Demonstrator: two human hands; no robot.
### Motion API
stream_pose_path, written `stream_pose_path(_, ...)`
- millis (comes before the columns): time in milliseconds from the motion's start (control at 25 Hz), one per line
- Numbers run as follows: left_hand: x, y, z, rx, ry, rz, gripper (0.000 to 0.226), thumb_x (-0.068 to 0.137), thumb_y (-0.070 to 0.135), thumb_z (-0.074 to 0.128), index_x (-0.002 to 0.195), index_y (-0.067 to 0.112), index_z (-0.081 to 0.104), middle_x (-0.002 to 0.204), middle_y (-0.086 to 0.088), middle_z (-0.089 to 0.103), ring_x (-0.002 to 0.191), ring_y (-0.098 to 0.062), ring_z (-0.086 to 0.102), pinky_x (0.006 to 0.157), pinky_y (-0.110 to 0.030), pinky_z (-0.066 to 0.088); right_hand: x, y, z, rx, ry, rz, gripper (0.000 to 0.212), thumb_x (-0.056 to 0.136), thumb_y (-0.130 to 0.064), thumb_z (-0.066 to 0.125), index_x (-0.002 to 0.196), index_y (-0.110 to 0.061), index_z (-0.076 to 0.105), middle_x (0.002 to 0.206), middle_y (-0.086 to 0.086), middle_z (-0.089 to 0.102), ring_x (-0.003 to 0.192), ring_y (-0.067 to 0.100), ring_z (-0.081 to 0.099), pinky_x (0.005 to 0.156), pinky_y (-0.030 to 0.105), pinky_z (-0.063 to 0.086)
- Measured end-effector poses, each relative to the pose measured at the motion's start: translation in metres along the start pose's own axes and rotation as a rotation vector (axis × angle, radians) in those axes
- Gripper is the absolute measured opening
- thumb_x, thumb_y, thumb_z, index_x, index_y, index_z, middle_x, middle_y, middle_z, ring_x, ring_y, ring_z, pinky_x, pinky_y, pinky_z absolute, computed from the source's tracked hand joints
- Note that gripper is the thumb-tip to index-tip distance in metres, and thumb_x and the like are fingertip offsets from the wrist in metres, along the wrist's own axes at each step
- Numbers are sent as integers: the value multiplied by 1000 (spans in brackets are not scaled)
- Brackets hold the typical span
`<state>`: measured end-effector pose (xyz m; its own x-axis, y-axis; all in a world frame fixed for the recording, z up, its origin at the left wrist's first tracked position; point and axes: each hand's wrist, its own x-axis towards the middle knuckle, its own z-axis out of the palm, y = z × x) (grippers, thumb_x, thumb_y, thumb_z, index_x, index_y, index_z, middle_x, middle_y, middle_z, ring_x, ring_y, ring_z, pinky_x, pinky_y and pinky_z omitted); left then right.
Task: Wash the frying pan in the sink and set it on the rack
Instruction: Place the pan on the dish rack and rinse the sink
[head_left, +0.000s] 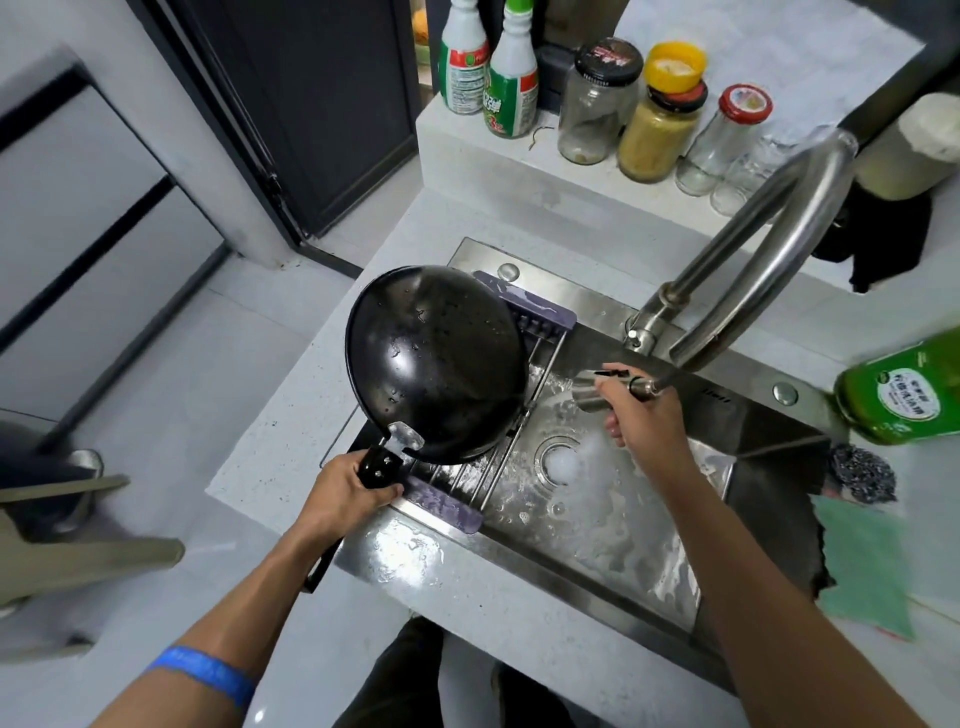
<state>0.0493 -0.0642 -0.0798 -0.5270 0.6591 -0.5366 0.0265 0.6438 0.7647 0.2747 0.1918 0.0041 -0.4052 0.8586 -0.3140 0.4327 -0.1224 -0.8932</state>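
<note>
Rinsing looks done and racking is underway: the left grip (349, 486) is wrapped round the handle of the frying pan (436, 364), tilted over the sink rack (483, 415), while the right grip (636, 410) clasps the pull-out faucet head (597, 391), which likely needs docking next.

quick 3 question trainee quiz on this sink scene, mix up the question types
1. True or false: the frying pan lies flat in the sink basin.
2. Which hand grips the pan handle?
3. The right hand holds: A) the green soap bottle B) the pull-out faucet head C) the steel scrubber.

Key:
1. False; it is tilted over the rack.
2. The left hand.
3. B.
</note>
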Motion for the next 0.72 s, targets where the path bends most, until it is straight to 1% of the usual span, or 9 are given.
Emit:
stream_pose_path(120, 2, -15, 15, 35, 155, -63, 26, 73, 16, 85, 94, 20, 69, 86, 6, 74, 83, -12, 69, 74, -31, 52, 2, 0, 0, -27, -16, -24, 16, 99, -15, 59, 95, -28, 68, 56, -12, 68, 45, 2, 52, 43, 16, 40)
stream_pose_path(200, 9, -23, 19, 139, 306, -100, 30, 71, 21, 86, 92, 21, 65, 88, 4, 70, 89, -21, 66, 77, -36, 52, 5, 0, -3, -45, -6, -32, 15, 99, -15, 59, 98, -28, 67, 54, -13, 67, 45, 0, 55, 43, 14, 41)
stream_pose_path(360, 11, -17, 14, 610, 345, -134, 58, 73, 51, 79, 115, 17, 56, 109, -7, 54, 105, -28, 47, 85, -43, 47, 8, 8, -8, -76, 13, -45, 13, 97, -19, 61, 95, -28, 70, 53, -7, 65, 48, 9, 54, 45, 20, 44)
stream_pose_path(400, 5, -10, 16, 657, 412, -130, 62, 75, 52, 76, 120, 17, 52, 114, -7, 50, 106, -28, 44, 86, -43, 45, 7, 8, -7, -66, 2, -50, 14, 98, -19, 61, 95, -30, 69, 55, -7, 66, 49, 9, 54, 45, 19, 45)
stream_pose_path(480, -12, 5, 32, 738, 567, 79, 51, 82, 42, 69, 122, 15, 52, 113, -8, 51, 97, -23, 44, 79, -39, 43, 7, 6, -4, -44, -19, -48, 15, 98, -18, 60, 98, -30, 69, 59, -9, 69, 50, 10, 54, 46, 19, 45)
stream_pose_path(520, -19, 12, 45, 800, 552, 275, 41, 83, 36, 65, 117, 15, 57, 108, -6, 54, 89, -19, 44, 73, -35, 42, 7, 6, -3, -38, -17, -42, 16, 98, -18, 61, 97, -32, 68, 59, -9, 69, 51, 10, 53, 48, 21, 45)
stream_pose_path(600, -22, 26, 81, 947, 244, 655, 32, 82, 33, 66, 110, 18, 64, 102, -1, 58, 82, -14, 46, 68, -29, 42, 9, 6, -4, -36, -13, -39, 18, 97, -18, 61, 92, -34, 68, 57, -8, 67, 53, 14, 53, 51, 29, 44)
stream_pose_path(680, -4, 39, 118, 1111, -152, 760, 40, 86, 23, 64, 125, 17, 59, 122, -2, 54, 104, -20, 51, 88, -34, 44, 11, 10, -6, -63, -18, -60, 18, 97, -18, 61, 91, -34, 68, 57, -4, 66, 54, 20, 52, 55, 35, 42)
stream_pose_path(720, 14, 47, 135, 1214, -267, 747, 42, 92, 19, 55, 133, 16, 53, 135, -5, 48, 120, -24, 45, 102, -38, 38, 12, 14, -8, -82, -13, -69, 17, 97, -18, 61, 93, -32, 68, 56, -3, 66, 53, 20, 52, 56, 37, 42)
